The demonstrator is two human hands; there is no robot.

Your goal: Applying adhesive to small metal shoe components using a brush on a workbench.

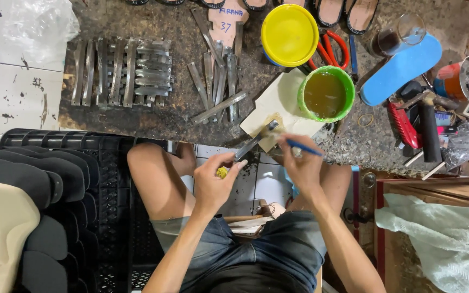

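My left hand (216, 179) pinches the near end of a narrow metal strip (255, 141), whose far end rests on a glue-stained cardboard piece (278, 103). My right hand (299, 163) holds a blue-handled brush (303, 147) with its tip near the strip. A green tub of brownish glue (325, 93) stands on the cardboard just beyond. A loose pile of similar metal strips (218, 81) lies to the left of the cardboard.
More metal strips (120, 70) lie in a row on the dark worktop. A yellow lid (290, 33), red scissors (333, 46), a blue insole (403, 68), a glass (397, 35) and tools (419, 119) crowd the right. A black crate with soles (33, 206) stands at left.
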